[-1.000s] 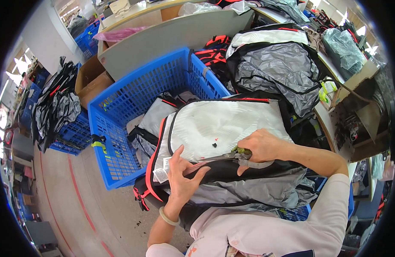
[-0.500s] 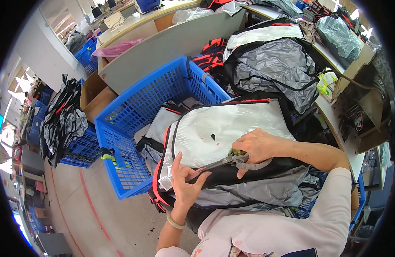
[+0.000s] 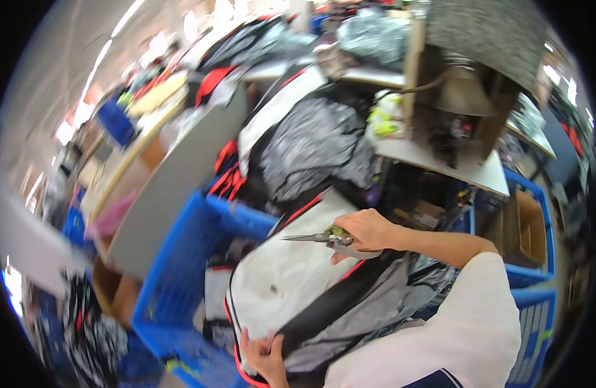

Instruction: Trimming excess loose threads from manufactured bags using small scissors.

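A large bag (image 3: 265,268) with a white panel, black sides, red piping and silvery-grey lining lies in front of me, partly over a blue basket. My right hand (image 3: 366,233) is closed round the wrapped handles of a pair of scissors (image 3: 311,238). Their blades point left above the white panel and look closed. At the bag's near edge, my left hand (image 3: 264,359) grips the border of the panel between thumb and fingers. Blur softens the fingertips there. A small dark mark shows on the panel.
The blue basket (image 3: 162,271) at left holds more bag pieces. Beyond the bag lies another silvery-grey bag (image 3: 317,145). A grey partition (image 3: 181,168) stands behind the basket. At right are a white worktable (image 3: 433,155) and a blue crate with a cardboard box (image 3: 527,226).
My view has swung right. The scissors have come away from the bag's edge and now hang over the panel. My left hand sits lower in view, still at the edge.
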